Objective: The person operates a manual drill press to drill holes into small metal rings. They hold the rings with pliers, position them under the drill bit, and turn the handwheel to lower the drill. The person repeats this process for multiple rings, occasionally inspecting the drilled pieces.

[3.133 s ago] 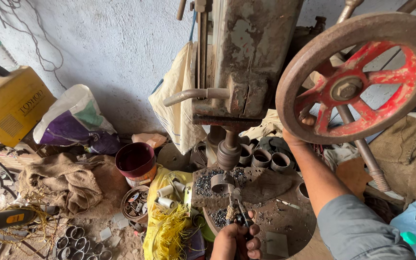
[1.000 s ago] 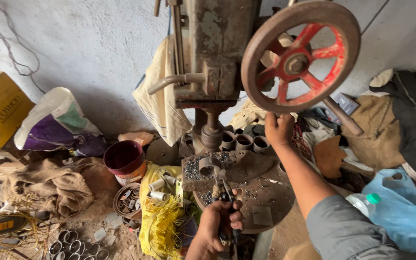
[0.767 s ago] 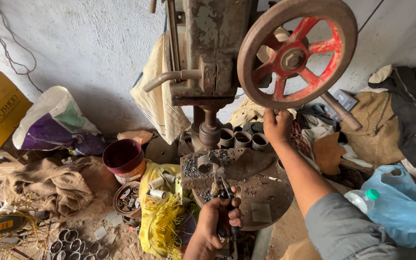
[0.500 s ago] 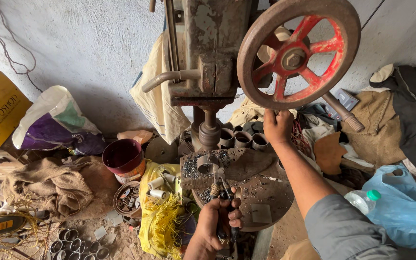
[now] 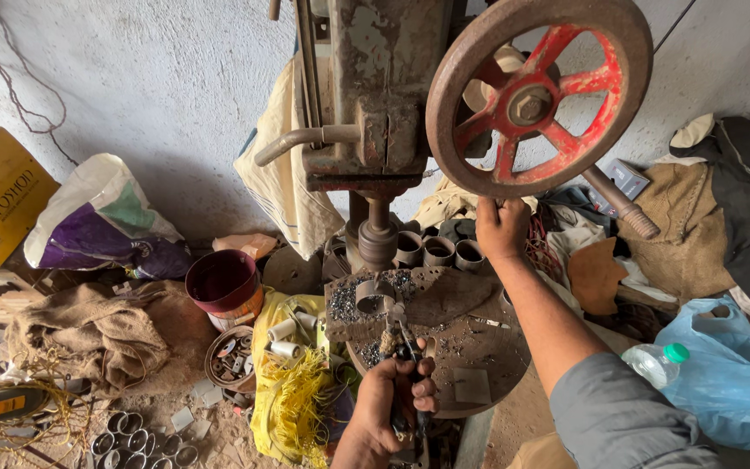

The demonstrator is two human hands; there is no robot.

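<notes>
My right hand (image 5: 501, 227) grips the lower rim of a big rusty handwheel with red spokes (image 5: 538, 95) on an old press machine (image 5: 384, 95). My left hand (image 5: 390, 404) is closed on a pair of pliers (image 5: 401, 347), whose jaws hold a short metal ring (image 5: 373, 295) on the round work table (image 5: 470, 347), just under the machine's ram (image 5: 378, 236). Metal chips lie scattered around the ring.
Three more metal rings (image 5: 437, 250) stand behind the ram. To the left are a dark red bucket (image 5: 221, 282), a bowl of scrap (image 5: 227, 356), a yellow sack (image 5: 292, 382), burlap (image 5: 88, 334) and loose rings on the floor (image 5: 136, 434). At right lie a blue plastic bag (image 5: 731, 373) and a bottle (image 5: 657, 363).
The view has shifted left and closer. My right hand has stayed on the wheel's rim, which has turned slightly. My left hand has pushed the pliers and ring in under the ram.
</notes>
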